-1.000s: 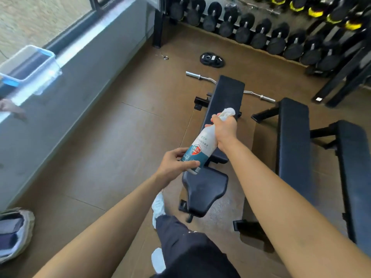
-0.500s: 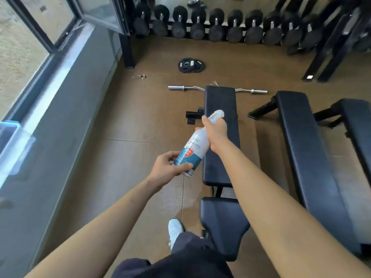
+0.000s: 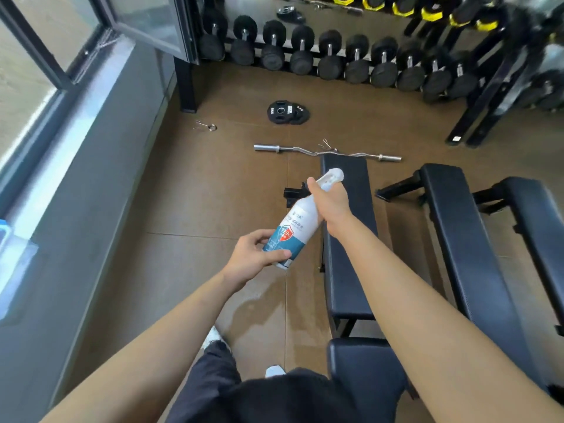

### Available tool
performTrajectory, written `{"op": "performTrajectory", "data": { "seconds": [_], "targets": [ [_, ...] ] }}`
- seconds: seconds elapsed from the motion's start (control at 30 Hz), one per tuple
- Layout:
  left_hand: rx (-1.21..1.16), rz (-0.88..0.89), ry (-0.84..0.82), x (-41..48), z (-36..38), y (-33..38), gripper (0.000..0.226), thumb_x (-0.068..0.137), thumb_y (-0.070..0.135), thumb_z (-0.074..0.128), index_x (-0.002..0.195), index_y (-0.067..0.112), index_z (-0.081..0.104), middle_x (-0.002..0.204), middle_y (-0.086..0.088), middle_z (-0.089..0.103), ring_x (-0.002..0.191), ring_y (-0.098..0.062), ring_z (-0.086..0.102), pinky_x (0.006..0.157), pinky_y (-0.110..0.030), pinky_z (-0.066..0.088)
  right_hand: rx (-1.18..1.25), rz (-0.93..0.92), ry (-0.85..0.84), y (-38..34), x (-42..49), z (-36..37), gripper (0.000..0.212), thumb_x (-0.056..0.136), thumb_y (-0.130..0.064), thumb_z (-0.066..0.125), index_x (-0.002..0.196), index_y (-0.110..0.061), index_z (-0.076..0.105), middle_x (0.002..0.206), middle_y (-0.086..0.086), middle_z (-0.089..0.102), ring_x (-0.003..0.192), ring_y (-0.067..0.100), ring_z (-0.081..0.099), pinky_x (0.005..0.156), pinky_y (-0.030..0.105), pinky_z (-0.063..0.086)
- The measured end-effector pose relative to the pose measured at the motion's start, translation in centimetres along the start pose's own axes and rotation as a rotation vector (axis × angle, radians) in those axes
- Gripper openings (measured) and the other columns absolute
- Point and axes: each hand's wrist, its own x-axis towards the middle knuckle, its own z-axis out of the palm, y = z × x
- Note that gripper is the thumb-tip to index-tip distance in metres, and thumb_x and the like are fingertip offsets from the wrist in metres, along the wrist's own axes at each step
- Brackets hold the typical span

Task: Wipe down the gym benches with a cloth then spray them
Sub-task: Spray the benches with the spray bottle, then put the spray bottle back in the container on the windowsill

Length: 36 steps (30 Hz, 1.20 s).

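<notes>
A white spray bottle (image 3: 297, 222) with a teal and red label is held tilted over the floor beside the nearest black bench (image 3: 346, 239). My right hand (image 3: 331, 201) grips its neck under the white nozzle, which points toward that bench's pad. My left hand (image 3: 254, 256) holds the bottle's base with thumb and fingers curled round it. A second black bench (image 3: 464, 236) lies to the right, and a third bench (image 3: 537, 227) further right. No cloth is in view.
A curl bar (image 3: 305, 149) lies on the floor beyond the nearest bench. Weight plates (image 3: 288, 111) sit further back, before a dumbbell rack (image 3: 329, 53). A grey sill and window (image 3: 61, 117) run along the left. A wet patch (image 3: 259, 303) marks the floor.
The view has lifted and turned, showing more of the dumbbell rack and the benches' length. Both hands keep the same hold on the bottle.
</notes>
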Motion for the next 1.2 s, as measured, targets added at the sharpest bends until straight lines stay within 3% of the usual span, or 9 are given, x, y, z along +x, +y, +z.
{"op": "performTrajectory", "data": {
  "seconds": [0.2, 0.33, 0.57, 0.67, 0.87, 1.0, 1.1, 1.2],
  "targets": [
    [-0.073, 0.005, 0.105, 0.5, -12.4, 0.8, 0.049, 0.078, 0.002, 0.086, 0.122, 0.005, 0.066, 0.102, 0.002, 0.072, 0.080, -0.003, 0.074, 0.067, -0.020, 0.058, -0.178, -0.131, -0.118, -3.9, -1.0, 9.5, 0.064, 0.095, -0.033, 0.071, 0.150, -0.017, 0.043, 0.134, 0.000, 0.060, 0.116, 0.019, 0.064, 0.092, 0.036, 0.059],
    [-0.105, 0.050, 0.284, -0.4, -21.3, 1.2, 0.060, 0.065, 0.025, 0.096, 0.117, 0.020, 0.066, 0.101, 0.012, 0.075, 0.095, -0.011, 0.074, 0.081, -0.030, 0.061, -0.315, -0.237, -0.321, -6.4, -2.6, 18.5, 0.066, 0.089, -0.035, 0.078, 0.145, -0.019, 0.048, 0.128, 0.000, 0.061, 0.110, 0.015, 0.065, 0.083, 0.034, 0.061],
    [-0.178, 0.097, 0.656, -3.2, -32.4, 1.4, 0.061, 0.070, 0.006, 0.093, 0.121, 0.011, 0.059, 0.112, 0.003, 0.069, 0.099, -0.002, 0.069, 0.069, -0.016, 0.057, -0.389, -0.314, -0.669, -8.9, -5.5, 37.5, 0.064, 0.078, -0.038, 0.087, 0.130, -0.018, 0.056, 0.119, -0.001, 0.066, 0.112, 0.018, 0.066, 0.084, 0.045, 0.063],
    [-0.171, 0.080, 0.813, -3.7, -36.6, 0.6, 0.063, 0.068, 0.020, 0.096, 0.118, 0.021, 0.058, 0.111, 0.012, 0.068, 0.101, -0.002, 0.067, 0.083, -0.024, 0.059, -0.416, -0.343, -0.816, -10.0, -6.2, 44.9, 0.061, 0.075, -0.036, 0.090, 0.124, -0.021, 0.057, 0.116, -0.001, 0.068, 0.106, 0.015, 0.068, 0.085, 0.045, 0.063],
    [-0.195, 0.052, 0.994, -4.8, -45.9, -0.7, 0.065, 0.063, 0.026, 0.098, 0.114, 0.025, 0.058, 0.115, 0.009, 0.070, 0.104, -0.006, 0.067, 0.089, -0.026, 0.056, -0.491, -0.455, -1.105, -12.5, -7.6, 57.5, 0.051, 0.074, -0.023, 0.092, 0.114, -0.023, 0.061, 0.105, -0.007, 0.073, 0.094, 0.007, 0.069, 0.080, 0.022, 0.057],
    [-0.268, -0.007, 1.104, -6.5, -53.5, -1.5, 0.050, 0.067, 0.050, 0.082, 0.108, 0.026, 0.066, 0.112, 0.005, 0.074, 0.108, -0.016, 0.071, 0.091, -0.030, 0.058, -0.572, -0.543, -1.322, -13.3, -7.9, 66.0, 0.062, 0.069, -0.020, 0.094, 0.122, -0.020, 0.063, 0.108, -0.001, 0.074, 0.093, 0.012, 0.070, 0.077, 0.023, 0.058],
    [-0.291, -0.001, 1.291, -8.8, -59.3, -1.3, 0.052, 0.069, 0.053, 0.077, 0.112, 0.026, 0.066, 0.116, -0.002, 0.073, 0.106, -0.018, 0.070, 0.086, -0.023, 0.055, -0.635, -0.600, -1.456, -13.1, -8.6, 71.9, 0.068, 0.068, -0.016, 0.095, 0.127, -0.019, 0.061, 0.112, 0.001, 0.071, 0.097, 0.017, 0.068, 0.081, 0.030, 0.060],
    [-0.282, 0.032, 1.383, -11.1, -64.1, -0.8, 0.053, 0.080, 0.041, 0.075, 0.127, 0.023, 0.061, 0.120, -0.005, 0.070, 0.104, -0.012, 0.068, 0.092, -0.030, 0.054, -0.710, -0.651, -1.585, -11.9, -9.5, 77.5, 0.075, 0.065, -0.017, 0.095, 0.131, -0.016, 0.059, 0.115, 0.004, 0.069, 0.104, 0.025, 0.065, 0.090, 0.042, 0.059]
  ]
}}
